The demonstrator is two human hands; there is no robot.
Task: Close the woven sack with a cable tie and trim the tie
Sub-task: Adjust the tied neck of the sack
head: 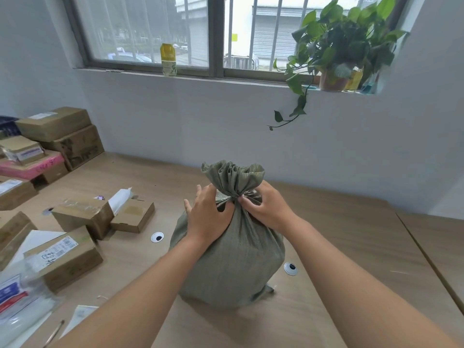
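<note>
This looks like a small office used as a parcel packing room. A long wooden desk [339, 222] with round cable grommets [157, 237] runs under a barred window [216, 33]. At the desk's left end, cardboard boxes [60, 131] are stacked and scattered, some bearing shipping labels, with a clear bag of white ties [22, 305] at the desk's near left corner. Above the desk, on the window sill, stand a potted trailing plant [344, 46] and a yellow-capped bottle [168, 60]. The walls are plain pale blue.
</note>
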